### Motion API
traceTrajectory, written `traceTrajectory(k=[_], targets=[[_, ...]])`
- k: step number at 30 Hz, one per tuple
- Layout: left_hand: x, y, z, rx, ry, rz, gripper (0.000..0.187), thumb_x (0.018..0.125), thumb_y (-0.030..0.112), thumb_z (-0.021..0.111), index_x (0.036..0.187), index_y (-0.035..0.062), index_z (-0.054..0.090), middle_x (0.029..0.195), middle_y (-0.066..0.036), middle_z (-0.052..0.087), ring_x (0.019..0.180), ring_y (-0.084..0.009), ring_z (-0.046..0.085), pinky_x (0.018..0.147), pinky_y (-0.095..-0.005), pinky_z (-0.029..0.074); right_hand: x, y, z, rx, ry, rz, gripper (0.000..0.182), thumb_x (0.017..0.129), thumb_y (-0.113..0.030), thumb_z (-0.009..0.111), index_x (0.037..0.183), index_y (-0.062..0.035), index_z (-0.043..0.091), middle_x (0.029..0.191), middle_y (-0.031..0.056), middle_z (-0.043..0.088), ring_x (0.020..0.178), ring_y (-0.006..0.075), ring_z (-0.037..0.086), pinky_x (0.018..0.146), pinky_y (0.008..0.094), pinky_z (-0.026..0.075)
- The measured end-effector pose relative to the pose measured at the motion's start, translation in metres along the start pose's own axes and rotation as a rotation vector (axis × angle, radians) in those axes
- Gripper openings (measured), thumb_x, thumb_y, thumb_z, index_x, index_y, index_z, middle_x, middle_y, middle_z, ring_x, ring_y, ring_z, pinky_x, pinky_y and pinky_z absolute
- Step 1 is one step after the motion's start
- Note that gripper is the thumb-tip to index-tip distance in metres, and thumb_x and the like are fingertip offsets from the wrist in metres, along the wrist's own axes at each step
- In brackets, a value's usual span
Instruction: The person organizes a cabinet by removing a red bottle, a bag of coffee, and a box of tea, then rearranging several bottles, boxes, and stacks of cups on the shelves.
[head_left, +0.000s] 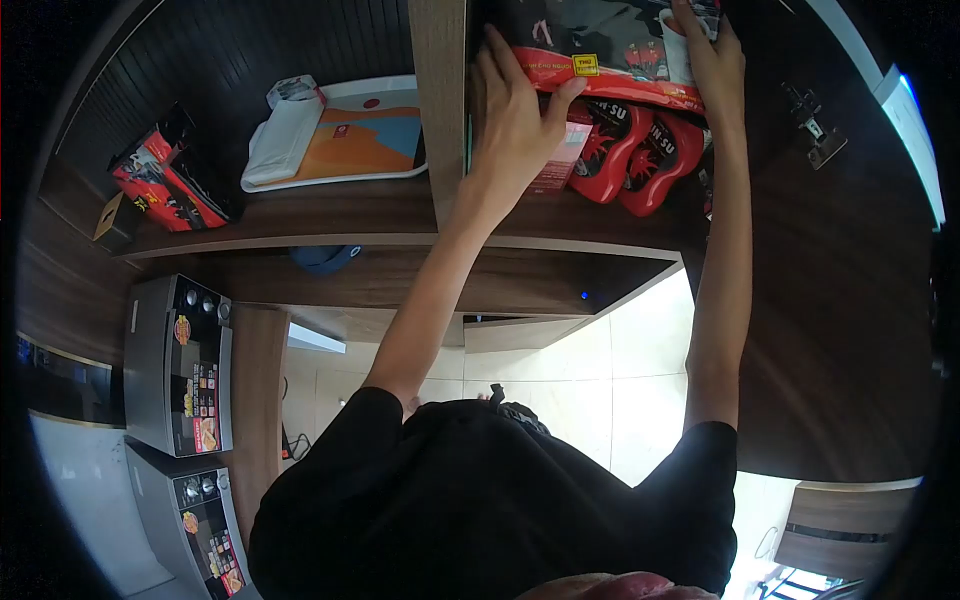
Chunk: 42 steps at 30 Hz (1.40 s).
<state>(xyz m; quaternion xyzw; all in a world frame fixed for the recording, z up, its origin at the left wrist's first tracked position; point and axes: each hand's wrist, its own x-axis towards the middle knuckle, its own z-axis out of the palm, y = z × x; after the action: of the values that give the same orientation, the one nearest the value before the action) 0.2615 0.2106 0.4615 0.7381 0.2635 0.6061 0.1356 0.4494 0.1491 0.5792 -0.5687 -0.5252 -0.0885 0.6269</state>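
A large black and red packet (610,60), printed with a white cup, lies between my hands at the upper shelf. My left hand (515,115) grips its left lower edge, thumb on the red border and fingers along the side. On the packet's right side, my right hand (715,70) has its fingers curled over the front. Just below it are two red bottles (652,165) with black labels reading "IN-SU". A pink box (560,165) stands beside them, partly hidden by my left hand. The packet's top runs out of view.
An upright divider (440,100) separates this compartment from the left one, which holds a white-rimmed tray (335,185), a white packet (285,135) and a red-black bag (170,170). An open cabinet door (830,300) with a hinge (815,130) is at right. Toaster ovens (180,365) stand lower left.
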Motion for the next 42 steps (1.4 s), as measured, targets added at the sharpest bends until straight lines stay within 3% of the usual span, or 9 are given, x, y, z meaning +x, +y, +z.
traceTrajectory(k=[4,7,8,14,17,22,26,38,42], targets=[[-0.015,0.004,-0.008,-0.018,0.026,0.038,0.086,0.097,0.038,0.061,0.152,-0.0105,0.015,0.15,-0.035,0.025,0.136,-0.0498,0.036,0.113,-0.0495,0.035,-0.025,-0.014,0.0,-0.241,0.12,0.003,0.066,0.088,-0.036,0.074,0.136,0.0032,0.051,0.122,0.0235,0.063,0.109,0.0322,0.065,0.093,0.04,0.049],[-0.024,0.001,-0.009,-0.021,0.071,0.123,0.07,0.1,0.023,0.055,0.154,-0.0043,0.019,0.155,-0.03,0.021,0.14,-0.0471,0.034,0.114,-0.049,0.035,-0.05,-0.015,-0.011,-0.139,-0.101,-0.003,0.069,0.086,-0.049,0.075,0.127,0.0028,0.058,0.116,0.0153,0.068,0.103,0.0192,0.066,0.089,0.0324,0.051],[-0.028,0.0,-0.01,-0.024,0.084,0.147,0.065,0.101,0.015,0.054,0.154,-0.0022,0.021,0.157,-0.028,0.02,0.141,-0.0466,0.033,0.115,-0.0491,0.035,-0.059,-0.014,-0.007,-0.15,-0.056,-0.128,0.064,0.081,-0.042,0.082,0.115,0.0038,0.054,0.103,0.0187,0.07,0.088,0.0249,0.071,0.077,0.035,0.054],[-0.044,0.009,-0.008,-0.065,0.112,0.085,0.065,0.093,-0.01,0.05,0.153,0.0022,0.029,0.153,-0.024,0.025,0.138,-0.0435,0.036,0.112,-0.0492,0.038,-0.096,-0.008,0.011,0.049,-0.019,-0.226,0.078,0.074,-0.03,0.09,0.128,0.0042,0.045,0.105,0.0191,0.069,0.094,0.0261,0.07,0.085,0.0363,0.053],[-0.051,0.012,-0.004,0.049,0.146,0.12,0.066,0.092,-0.012,0.05,0.152,0.001,0.029,0.15,-0.024,0.027,0.138,-0.042,0.035,0.112,-0.048,0.035,-0.102,-0.017,0.024,-0.02,0.1,-0.223,0.083,0.075,-0.03,0.088,0.135,0.004,0.043,0.112,0.0222,0.066,0.103,0.0316,0.067,0.091,0.0398,0.051],[-0.073,0.012,0.008,0.037,0.069,0.183,0.103,0.075,0.023,0.084,0.155,0.0003,0.023,0.156,-0.028,0.02,0.141,-0.048,0.026,0.115,-0.0552,0.025,-0.101,-0.023,0.043,-0.182,0.235,-0.262,0.081,0.076,-0.03,0.085,0.137,0.0043,0.044,0.119,0.0262,0.063,0.113,0.04,0.061,0.097,0.0445,0.048],[-0.067,0.007,0.013,0.05,0.029,0.123,0.111,0.069,0.023,0.086,0.154,-0.0027,0.019,0.156,-0.029,0.022,0.142,-0.0466,0.026,0.117,-0.0548,0.022,-0.099,-0.015,0.067,-0.227,0.321,-0.326,0.09,0.069,-0.033,0.091,0.136,0.0052,0.045,0.124,0.0222,0.061,0.113,0.0316,0.062,0.098,0.0386,0.048],[-0.063,0.008,0.012,-0.022,0.014,0.218,0.092,0.072,0.017,0.084,0.146,-0.0052,0.033,0.149,-0.027,0.034,0.134,-0.0447,0.035,0.11,-0.0535,0.03,-0.09,-0.023,0.095,-0.15,0.193,-0.284,0.081,0.082,-0.025,0.076,0.143,0.0057,0.033,0.137,0.0281,0.042,0.123,0.0438,0.046,0.1,0.0462,0.042],[-0.059,0.002,0.001,-0.089,0.034,0.189,0.078,0.079,0.016,0.08,0.141,-0.0048,0.038,0.143,-0.026,0.039,0.132,-0.0427,0.038,0.109,-0.0503,0.032,-0.118,-0.028,0.074,0.0,0.274,-0.391,0.068,0.081,-0.022,0.077,0.135,0.004,0.046,0.127,0.0262,0.057,0.117,0.0408,0.057,0.094,0.0439,0.048]])
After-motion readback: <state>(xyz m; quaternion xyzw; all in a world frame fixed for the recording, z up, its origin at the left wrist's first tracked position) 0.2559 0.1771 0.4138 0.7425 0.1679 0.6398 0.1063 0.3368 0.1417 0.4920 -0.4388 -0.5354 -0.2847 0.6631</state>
